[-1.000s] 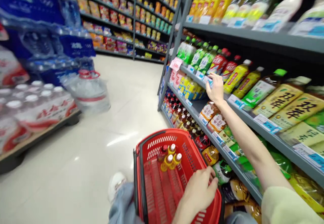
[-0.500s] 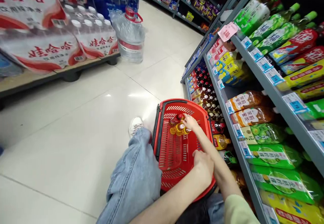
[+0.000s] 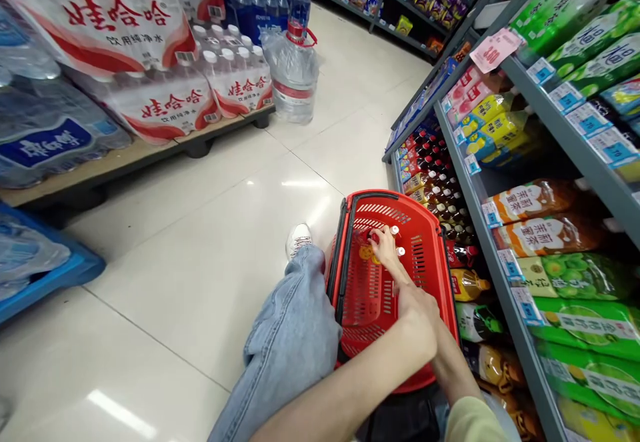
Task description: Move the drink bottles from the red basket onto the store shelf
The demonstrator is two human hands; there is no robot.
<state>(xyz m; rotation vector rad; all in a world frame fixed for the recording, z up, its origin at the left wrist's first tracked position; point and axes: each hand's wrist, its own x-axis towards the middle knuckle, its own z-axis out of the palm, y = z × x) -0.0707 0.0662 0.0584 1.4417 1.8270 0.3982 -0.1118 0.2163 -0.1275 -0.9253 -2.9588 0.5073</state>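
Observation:
A red shopping basket (image 3: 363,342) with black handles stands on the floor before me, several small bottles inside near its far end. My right hand (image 3: 384,247) reaches down into it, fingers closed at the cap of a red bottle (image 3: 373,235). Close to that hand are yellow bottles (image 3: 367,253) and two white caps (image 3: 395,230). My left hand (image 3: 419,305) hangs over the basket's near right part, beside my right forearm. Its fingers are blurred and partly hidden, so what they hold, if anything, does not show.
On the right, a grey shelf rack (image 3: 479,255) full of drink bottles stands close against the basket. Wrapped water packs (image 3: 170,105) sit on a low pallet at the left, with a large water jug (image 3: 295,85) beside them. A blue crate (image 3: 75,272) lies at the left edge.
My view has turned left, so everything sits further right. The right hand now bends down among the bottles, its fingers at the red one. My left hand has shifted against the right forearm.

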